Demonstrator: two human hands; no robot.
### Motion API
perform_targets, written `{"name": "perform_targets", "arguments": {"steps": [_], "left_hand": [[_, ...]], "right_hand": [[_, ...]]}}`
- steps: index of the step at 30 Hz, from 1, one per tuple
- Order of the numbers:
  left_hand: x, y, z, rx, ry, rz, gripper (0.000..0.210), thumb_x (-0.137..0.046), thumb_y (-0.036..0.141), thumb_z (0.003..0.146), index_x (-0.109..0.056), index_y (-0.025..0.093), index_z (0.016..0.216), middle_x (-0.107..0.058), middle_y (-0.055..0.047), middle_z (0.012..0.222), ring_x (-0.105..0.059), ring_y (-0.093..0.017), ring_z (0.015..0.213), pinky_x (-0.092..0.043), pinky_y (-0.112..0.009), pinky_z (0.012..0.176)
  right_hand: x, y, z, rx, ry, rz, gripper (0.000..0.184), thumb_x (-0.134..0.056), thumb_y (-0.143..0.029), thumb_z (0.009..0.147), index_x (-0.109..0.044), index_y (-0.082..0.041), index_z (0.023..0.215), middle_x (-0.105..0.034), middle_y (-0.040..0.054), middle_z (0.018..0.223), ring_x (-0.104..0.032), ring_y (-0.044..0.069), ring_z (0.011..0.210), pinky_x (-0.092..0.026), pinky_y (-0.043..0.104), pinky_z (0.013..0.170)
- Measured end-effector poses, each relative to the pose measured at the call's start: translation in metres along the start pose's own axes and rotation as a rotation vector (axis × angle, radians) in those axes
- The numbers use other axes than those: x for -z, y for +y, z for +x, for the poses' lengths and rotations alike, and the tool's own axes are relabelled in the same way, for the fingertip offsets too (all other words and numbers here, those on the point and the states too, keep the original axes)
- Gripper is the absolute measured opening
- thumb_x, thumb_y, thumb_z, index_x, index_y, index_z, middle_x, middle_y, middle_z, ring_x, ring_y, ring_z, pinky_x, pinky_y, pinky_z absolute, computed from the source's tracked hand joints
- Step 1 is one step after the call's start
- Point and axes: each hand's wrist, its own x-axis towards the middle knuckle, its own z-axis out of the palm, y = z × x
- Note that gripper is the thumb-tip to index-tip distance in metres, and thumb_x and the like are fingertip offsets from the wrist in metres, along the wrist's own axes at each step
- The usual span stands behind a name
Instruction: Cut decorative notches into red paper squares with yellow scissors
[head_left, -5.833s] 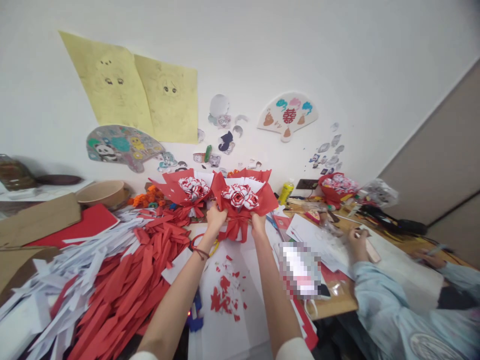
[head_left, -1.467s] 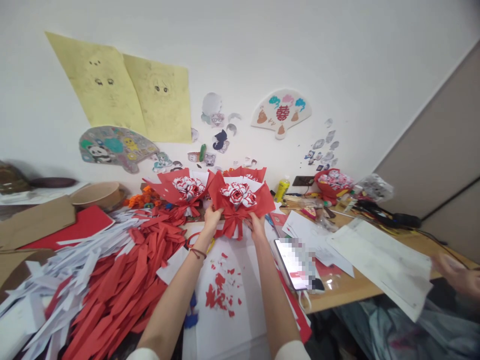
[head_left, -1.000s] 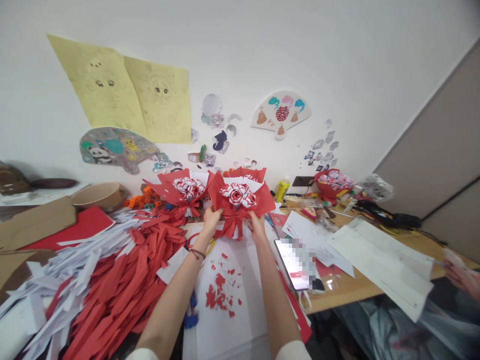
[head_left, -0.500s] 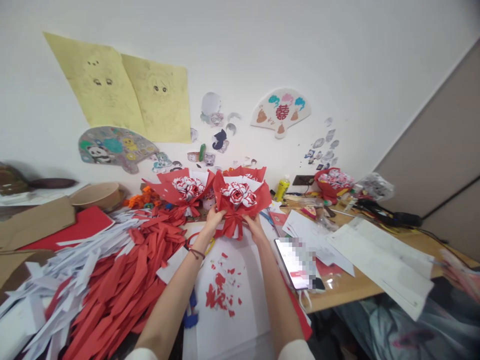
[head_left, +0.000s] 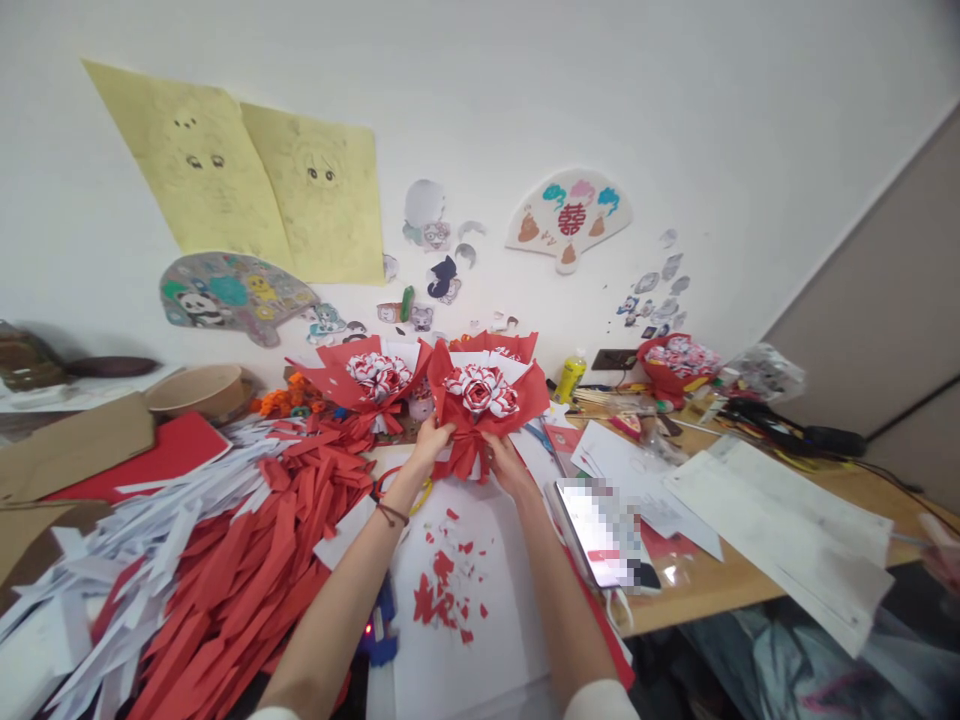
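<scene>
Red-wrapped bouquet (head_left: pixel 486 402): straight ahead, centred between the hands

Position: beyond the forearms, past the white sheet (head_left: pixel 495 570) with its paper scraps (head_left: pixel 435 602). Long axis runs roughly in line with the view: flower heads (head_left: pixel 480 388) up and away, gathered tail (head_left: pixel 465 455) down toward the wearer.

Left hand (head_left: pixel 432 442): closed on the lower left of the wrap. Right hand (head_left: pixel 508 465): lower, curled at the lower right beside the tail, and judged the nearer to it; fingers partly hidden. Both judged to be holding.

Second bouquet (head_left: pixel 379 380) sits just left; contact between wraps: cannot tell.
</scene>
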Motion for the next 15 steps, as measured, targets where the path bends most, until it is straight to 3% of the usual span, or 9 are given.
{"name": "perform_targets", "arguments": {"steps": [7,11,15], "left_hand": [[0.006,0.033,-0.022,-0.059,0.037,-0.038,0.034,-0.056,0.034,0.089,-0.056,0.014,0.116,-0.061,-0.008,0.113,-0.062,-0.018,0.096,-0.054,-0.039,0.081],[0.014,0.063,-0.033,-0.093,0.1,-0.034,0.031,-0.056,0.034,0.09,-0.058,0.014,0.112,-0.063,-0.007,0.106,-0.063,-0.016,0.088,-0.055,-0.035,0.075],[0.027,0.091,-0.04,-0.179,0.192,-0.024,0.027,-0.059,0.036,0.086,-0.061,0.013,0.1,-0.066,-0.003,0.087,-0.062,-0.013,0.071,-0.053,-0.029,0.066]], "right_hand": [[-0.016,-0.015,0.001,0.029,0.023,0.029,0.057,-0.074,-0.041,0.069,-0.055,-0.027,0.121,-0.062,0.0028,0.129,-0.054,0.023,0.124,-0.047,0.042,0.101],[-0.038,-0.037,-0.001,0.095,0.018,0.034,0.058,-0.073,-0.041,0.07,-0.053,-0.028,0.122,-0.06,0.0003,0.13,-0.051,0.021,0.126,-0.042,0.041,0.107],[-0.067,-0.058,-0.004,0.119,-0.007,0.036,0.054,-0.07,-0.045,0.072,-0.054,-0.027,0.121,-0.066,0.0006,0.12,-0.052,0.023,0.126,-0.045,0.043,0.104]]}}
